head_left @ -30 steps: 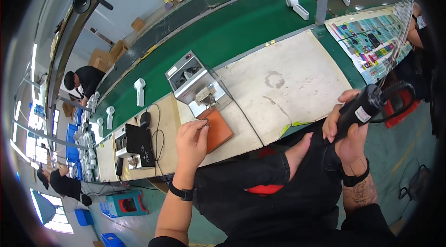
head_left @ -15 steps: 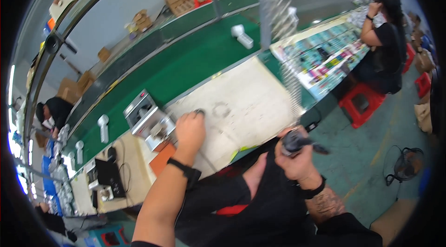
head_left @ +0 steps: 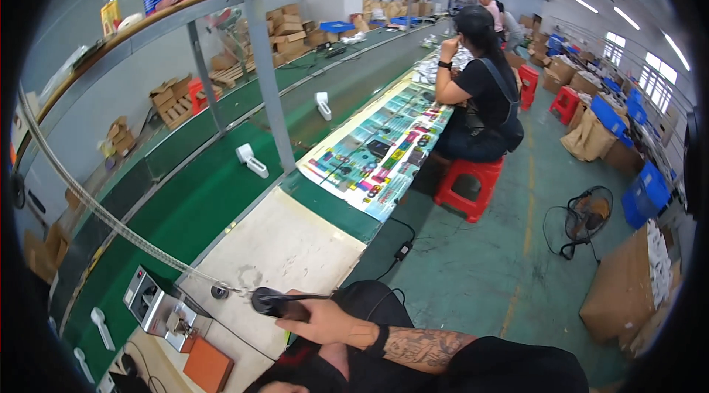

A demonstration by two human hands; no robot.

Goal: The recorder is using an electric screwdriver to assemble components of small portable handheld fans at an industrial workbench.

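My right hand point(head_left: 325, 321) is closed around a black, cylindrical hand-held tool point(head_left: 269, 303) over the near edge of the worktable. Its exact kind is not clear. A clear coiled line point(head_left: 133, 234) runs from the upper left down to the tool's end; whether they are joined I cannot tell. Only a sliver of my left hand point(head_left: 284, 388) shows at the lower edge, its fingers mostly cut off. A small round black piece point(head_left: 219, 292) lies on the pale tabletop point(head_left: 284, 241). Left of it stands a silver metal device point(head_left: 153, 306) beside an orange block point(head_left: 208, 365).
White handled parts point(head_left: 252, 160) lie on the green conveyor belt point(head_left: 188, 219). A post point(head_left: 266, 83) rises by the table's far corner. A co-worker point(head_left: 480, 83) sits on a red stool point(head_left: 470, 188) at a table with a printed sheet. A fan point(head_left: 588, 217) stands on the floor.
The view has swung to the right. My left hand has left the round black piece and dropped to the lower edge. My right hand has brought the black tool over the table's edge.
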